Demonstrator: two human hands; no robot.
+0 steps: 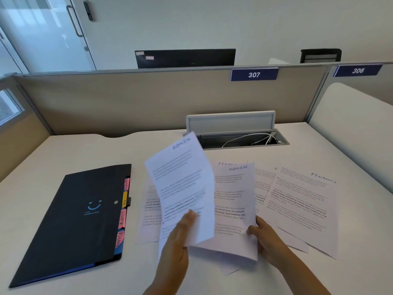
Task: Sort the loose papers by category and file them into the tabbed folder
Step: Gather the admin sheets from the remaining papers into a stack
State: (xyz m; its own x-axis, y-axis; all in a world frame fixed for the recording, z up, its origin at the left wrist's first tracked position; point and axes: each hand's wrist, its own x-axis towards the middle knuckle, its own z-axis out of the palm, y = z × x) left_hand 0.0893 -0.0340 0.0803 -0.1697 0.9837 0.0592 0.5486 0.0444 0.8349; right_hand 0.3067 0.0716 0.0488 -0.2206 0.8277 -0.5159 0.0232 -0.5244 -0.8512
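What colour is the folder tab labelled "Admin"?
Pink, with dark handwritten lettering, on the black tabbed folder's right edge: the "Admin" tab. Seen in the head view.

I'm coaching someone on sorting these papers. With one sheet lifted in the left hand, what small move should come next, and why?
Probably lay the lifted sheet onto the sheet under the right hand. Both are headed ADMIN, so they seem to belong together. The left hand pinches the lifted sheet's lower edge, while the tabbed folder lies closed, so filing looks premature.
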